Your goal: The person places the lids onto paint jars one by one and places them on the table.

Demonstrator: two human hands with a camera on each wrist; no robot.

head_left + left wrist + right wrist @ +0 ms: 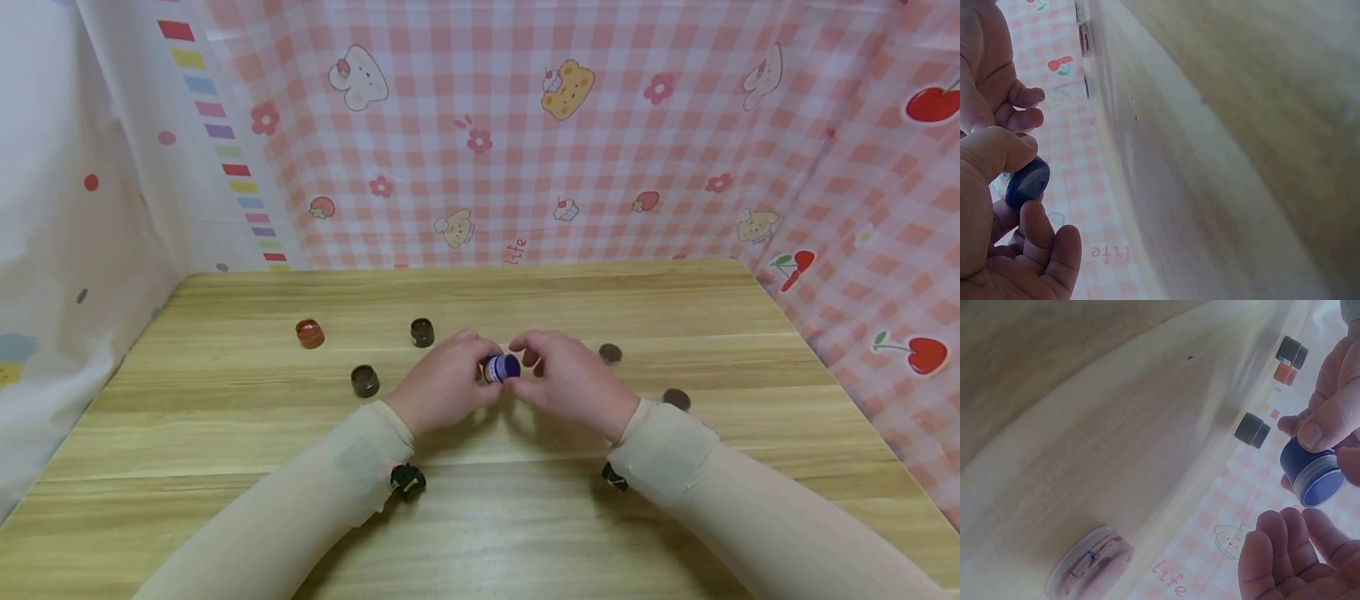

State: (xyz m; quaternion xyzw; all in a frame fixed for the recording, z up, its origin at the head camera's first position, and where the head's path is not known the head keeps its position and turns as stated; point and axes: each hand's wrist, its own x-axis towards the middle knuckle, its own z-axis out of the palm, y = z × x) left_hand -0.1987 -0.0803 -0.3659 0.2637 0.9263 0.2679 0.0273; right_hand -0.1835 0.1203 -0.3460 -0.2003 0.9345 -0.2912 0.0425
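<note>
A small blue paint jar (501,368) with a ribbed rim, tilted on its side, is held above the table. My left hand (450,379) pinches its body between thumb and fingers. The right wrist view shows the rim end of the jar (1313,469) facing my right hand (1291,556). That hand's fingers are loosely bent around a gap beside the jar, and its thumb lies close to the rim; whether it touches, I cannot tell. In the left wrist view the blue base of the jar (1027,183) shows between the left thumb and fingers.
Left of the hands stand an orange-red jar (310,334) and two dark jars (422,332), (365,381), all apparently uncovered. Two round stained lids (611,354), (677,400) lie right, one beside the right wrist. Checked cloth (480,167) hangs behind the wooden table (495,517).
</note>
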